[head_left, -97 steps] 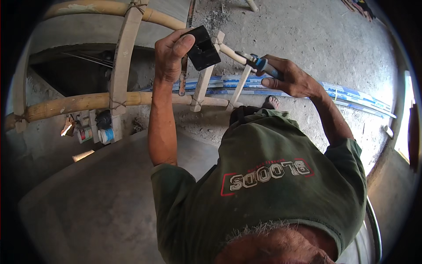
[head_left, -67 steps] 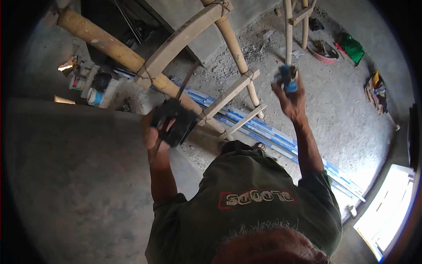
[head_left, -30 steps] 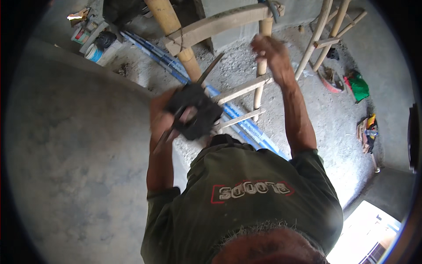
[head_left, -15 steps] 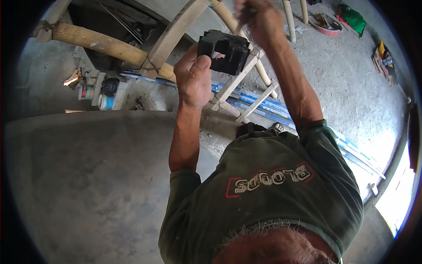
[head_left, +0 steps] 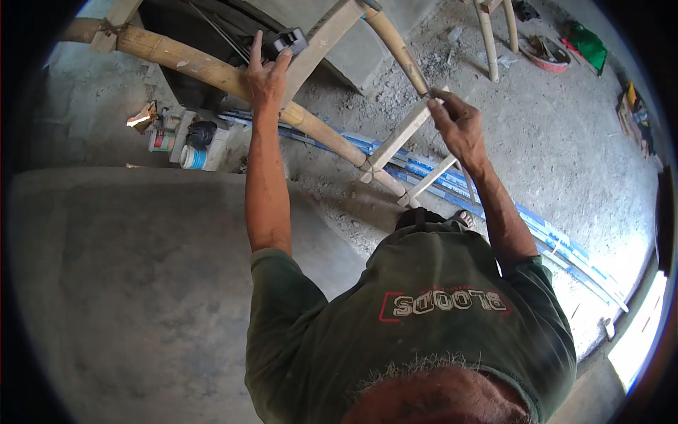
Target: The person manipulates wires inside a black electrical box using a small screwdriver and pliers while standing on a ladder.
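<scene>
My left hand (head_left: 266, 85) is raised beside the bamboo pole (head_left: 191, 66), thumb and index finger spread. A black plastic block (head_left: 293, 41) with a notch sits behind its thumb, apparently held by fingers that are hidden. My right hand (head_left: 462, 127) pinches at the spot where a bamboo leg (head_left: 397, 46) meets a pale wooden strip (head_left: 401, 136). Whatever lies between those fingertips is small and dark, too small to name. A wide wooden board (head_left: 321, 51) crosses the pole just right of my left hand.
Blue-and-white lengths (head_left: 438, 180) lie along the dusty floor below the frame. A blue-and-white tub (head_left: 192, 157) and a black bag (head_left: 201, 134) stand at the left. Far right are a red basin (head_left: 547, 56) and a green sack (head_left: 587, 48). A concrete slab (head_left: 141, 268) fills the lower left.
My left hand and the black block have moved left and farther away. My right hand has come down from above the block to the joint of the bamboo leg and the strip.
</scene>
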Tool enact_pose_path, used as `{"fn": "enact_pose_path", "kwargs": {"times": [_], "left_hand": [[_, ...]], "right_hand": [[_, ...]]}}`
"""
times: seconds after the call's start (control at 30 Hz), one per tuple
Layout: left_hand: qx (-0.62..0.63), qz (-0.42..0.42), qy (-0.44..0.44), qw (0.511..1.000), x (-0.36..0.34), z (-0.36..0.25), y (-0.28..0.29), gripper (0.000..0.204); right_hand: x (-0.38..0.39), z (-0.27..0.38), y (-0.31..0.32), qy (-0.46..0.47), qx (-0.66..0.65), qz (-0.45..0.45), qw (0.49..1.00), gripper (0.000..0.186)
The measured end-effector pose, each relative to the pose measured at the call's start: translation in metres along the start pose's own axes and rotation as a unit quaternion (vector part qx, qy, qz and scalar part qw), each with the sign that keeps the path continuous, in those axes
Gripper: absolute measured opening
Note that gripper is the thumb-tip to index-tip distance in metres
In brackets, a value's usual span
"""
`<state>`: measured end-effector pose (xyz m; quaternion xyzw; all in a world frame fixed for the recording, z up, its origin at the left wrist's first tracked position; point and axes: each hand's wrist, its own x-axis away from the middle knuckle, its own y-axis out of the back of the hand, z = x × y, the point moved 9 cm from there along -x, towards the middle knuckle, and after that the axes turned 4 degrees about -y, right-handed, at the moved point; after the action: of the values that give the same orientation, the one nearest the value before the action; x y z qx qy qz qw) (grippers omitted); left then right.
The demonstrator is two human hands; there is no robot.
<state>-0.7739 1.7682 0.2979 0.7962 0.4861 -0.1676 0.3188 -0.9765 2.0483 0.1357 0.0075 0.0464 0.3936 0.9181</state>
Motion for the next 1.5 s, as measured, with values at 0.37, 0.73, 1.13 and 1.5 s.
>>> {"fn": "enact_pose_path", "kwargs": {"times": [0.37, 0.73, 1.13, 1.5], "left_hand": [[-0.178, 0.116, 0.001, 0.977, -0.013, 0.026, 0.008, 0.060], [-0.230, -0.001, 0.076, 0.970, -0.052, 0.011, 0.001, 0.032], [-0.186, 0.115, 0.152, 0.964, -0.068, 0.053, -0.028, 0.032], [-0.487, 0.147, -0.327, 0.796, -0.074, 0.051, -0.048, 0.020]], "right_hand": [[0.019, 0.079, -0.051, 0.199, 0.102, 0.065, 0.973, 0.023], [-0.028, 0.115, -0.108, 0.225, 0.117, 0.070, 0.965, 0.023], [-0.059, 0.148, -0.143, 0.282, 0.207, 0.043, 0.936, 0.019], [-0.080, 0.150, -0.167, 0.281, 0.251, 0.087, 0.922, 0.022]]}}
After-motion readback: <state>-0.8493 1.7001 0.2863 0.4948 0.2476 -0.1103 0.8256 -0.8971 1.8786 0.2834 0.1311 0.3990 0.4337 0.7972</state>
